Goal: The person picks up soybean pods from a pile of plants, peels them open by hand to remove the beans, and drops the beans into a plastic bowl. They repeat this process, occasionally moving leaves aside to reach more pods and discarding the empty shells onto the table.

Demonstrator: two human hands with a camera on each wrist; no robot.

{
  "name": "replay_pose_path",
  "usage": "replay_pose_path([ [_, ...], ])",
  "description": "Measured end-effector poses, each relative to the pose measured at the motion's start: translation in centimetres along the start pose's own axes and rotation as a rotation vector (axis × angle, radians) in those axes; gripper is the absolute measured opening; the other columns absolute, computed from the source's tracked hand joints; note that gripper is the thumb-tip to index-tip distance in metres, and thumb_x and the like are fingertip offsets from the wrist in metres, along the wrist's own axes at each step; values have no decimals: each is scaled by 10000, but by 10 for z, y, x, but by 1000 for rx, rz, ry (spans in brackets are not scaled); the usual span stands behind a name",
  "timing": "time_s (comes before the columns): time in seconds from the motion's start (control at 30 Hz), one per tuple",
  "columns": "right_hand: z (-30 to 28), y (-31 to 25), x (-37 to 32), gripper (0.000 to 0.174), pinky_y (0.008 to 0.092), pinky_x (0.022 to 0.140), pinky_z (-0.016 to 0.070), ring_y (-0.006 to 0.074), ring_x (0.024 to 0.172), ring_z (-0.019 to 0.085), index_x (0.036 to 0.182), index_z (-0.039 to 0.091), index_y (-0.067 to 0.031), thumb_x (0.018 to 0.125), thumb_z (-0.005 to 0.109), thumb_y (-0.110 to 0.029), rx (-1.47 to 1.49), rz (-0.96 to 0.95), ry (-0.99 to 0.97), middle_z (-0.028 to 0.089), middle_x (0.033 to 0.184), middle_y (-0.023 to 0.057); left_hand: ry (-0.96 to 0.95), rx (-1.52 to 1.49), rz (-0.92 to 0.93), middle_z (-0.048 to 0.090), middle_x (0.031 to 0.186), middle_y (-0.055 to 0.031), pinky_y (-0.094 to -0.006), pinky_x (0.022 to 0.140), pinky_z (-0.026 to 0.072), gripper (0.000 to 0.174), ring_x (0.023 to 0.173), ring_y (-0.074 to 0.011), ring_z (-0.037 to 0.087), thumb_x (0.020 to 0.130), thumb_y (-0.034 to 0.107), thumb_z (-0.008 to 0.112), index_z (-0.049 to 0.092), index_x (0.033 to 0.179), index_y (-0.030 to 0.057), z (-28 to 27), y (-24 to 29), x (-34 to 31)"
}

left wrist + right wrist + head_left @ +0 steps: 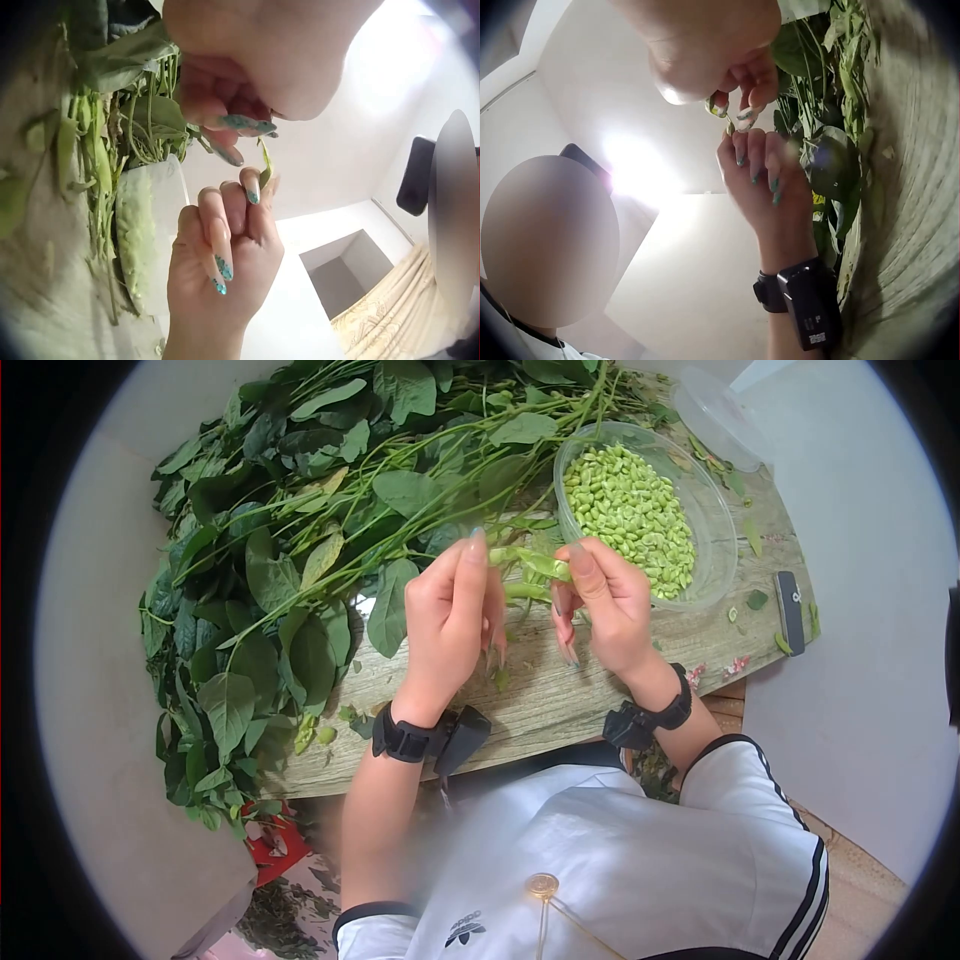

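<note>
A green bean pod (535, 563) is stretched between both hands above the wooden tabletop, its narrow edge showing in the left wrist view. My left hand (450, 610) pinches its left end between thumb and finger. At the other end, the thumb and forefinger of my right hand (612, 598) grip it, while the remaining fingers curl loosely below. Just behind the right hand stands a clear round plastic tub (722, 565) holding many shelled green beans (630, 510). Another pod (525, 592) shows beneath the held one. Long painted nails show on both hands.
A big heap of leafy bean stalks (270, 570) covers the left and back of the wooden table (530, 710). A clear plastic lid (718, 422) lies at the back right. Near the right edge rests a dark, narrow object (791, 613). Loose scraps and pods (305, 732) lie by the front left.
</note>
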State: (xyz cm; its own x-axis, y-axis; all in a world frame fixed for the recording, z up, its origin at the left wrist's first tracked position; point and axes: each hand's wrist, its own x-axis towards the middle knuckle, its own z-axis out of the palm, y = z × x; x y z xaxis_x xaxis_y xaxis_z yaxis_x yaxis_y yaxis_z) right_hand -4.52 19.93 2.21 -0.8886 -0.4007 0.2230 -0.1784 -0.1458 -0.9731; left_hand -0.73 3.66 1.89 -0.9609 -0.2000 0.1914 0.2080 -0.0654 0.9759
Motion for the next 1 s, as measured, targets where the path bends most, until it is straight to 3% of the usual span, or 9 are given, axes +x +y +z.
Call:
replay_pose_path([
  [0.17,4,-2,2,181,197,450,397,82,574,566,961,603,-24,961,602,-205,-81,-125,115,588,828,57,-4,-88,-66,504,504,14,-213,387,292,398,399,-45,443,1044,247,421,521,715,47,2,5,0],
  [0.2,5,0,7,181,197,450,397,82,574,566,961,603,-24,961,602,-205,-80,-125,117,588,828,57,14,-57,-47,503,505,18,-213,391,301,376,397,-46,444,1035,226,441,524,718,44,2,6,0],
  [0.27,4,6,21,203,241,491,417,136,622,559,982,614,-45,869,712,-181,-634,-796,330,561,978,79,32,-26,-29,502,505,21,-213,395,310,354,395,-46,445,1027,205,462,528,720,41,3,6,-2],
  [0.37,-5,-3,8,216,292,511,413,185,597,523,937,615,-54,820,748,-178,-690,-883,212,575,860,60,57,209,107,477,498,-18,-242,411,331,291,404,-67,430,977,144,547,523,712,25,2,4,-6],
  [0.4,-4,-3,7,216,292,511,413,185,597,523,937,615,-54,820,748,-178,-690,-883,212,575,860,60,20,323,193,464,511,-45,-261,420,339,268,413,-95,423,948,123,579,519,710,16,0,4,-6],
  [0.47,-2,-3,5,201,307,495,386,198,564,494,858,589,-44,826,740,-173,-611,-654,-73,559,740,49,-19,438,277,450,524,-72,-280,428,347,251,423,-122,416,919,102,610,515,708,7,0,4,-7],
  [0.57,-1,0,1,209,319,488,390,225,562,500,813,569,-37,842,724,-174,-592,-536,-87,533,661,56,-118,463,326,461,561,-99,-303,437,353,236,444,-190,419,908,92,613,516,713,0,3,4,-8],
  [0.67,1,10,2,209,335,488,402,246,570,517,827,557,-26,852,711,-165,-560,-579,-47,535,675,83,-133,352,202,484,569,-99,-301,445,371,209,452,-190,454,916,88,597,525,740,1,6,1,-12],
  [1.0,8,4,-1,243,337,457,419,256,517,543,806,522,-48,879,685,-214,-669,-485,57,532,624,73,-84,394,269,531,581,-88,-287,467,412,138,482,-178,541,944,73,533,575,841,-9,10,-5,-13],
])
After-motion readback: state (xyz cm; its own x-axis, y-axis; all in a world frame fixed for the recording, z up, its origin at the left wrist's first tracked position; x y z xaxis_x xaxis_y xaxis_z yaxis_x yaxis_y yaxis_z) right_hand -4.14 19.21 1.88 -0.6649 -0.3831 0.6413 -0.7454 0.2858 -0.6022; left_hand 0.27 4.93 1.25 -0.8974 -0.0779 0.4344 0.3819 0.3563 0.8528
